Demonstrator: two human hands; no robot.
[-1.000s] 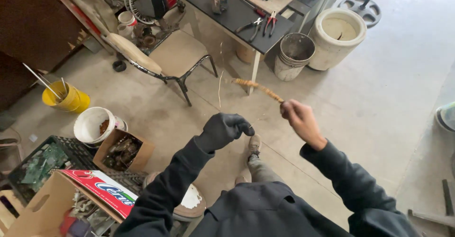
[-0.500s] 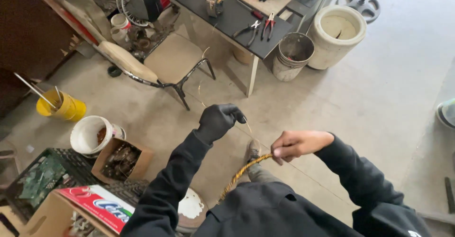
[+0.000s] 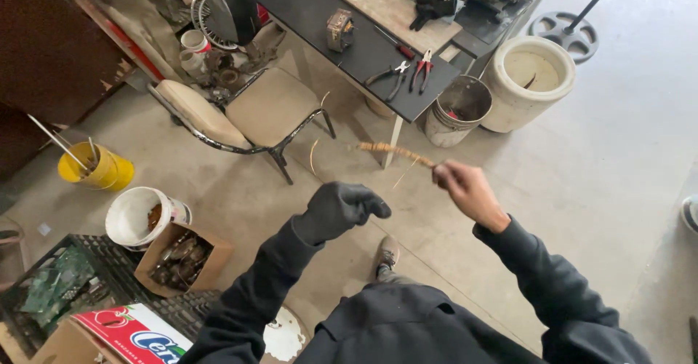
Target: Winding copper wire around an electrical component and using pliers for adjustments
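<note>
Left hand (image 3: 338,210) covered by a matt dark knit glove, bare right hand (image 3: 462,186) closed on a rough tan fibrous cord (image 3: 389,152), matt black table (image 3: 342,8), chair (image 3: 240,113) padded in worn beige, frame of dark metal, floor (image 3: 618,160) of smooth grey concrete

A single head-worn view looks steeply down at the floor (image 3: 625,189).

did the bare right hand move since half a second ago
Yes. The right hand has swung up and out toward the black table, lifting the twisted fibre bundle from near the lap to below the table's edge.
</note>
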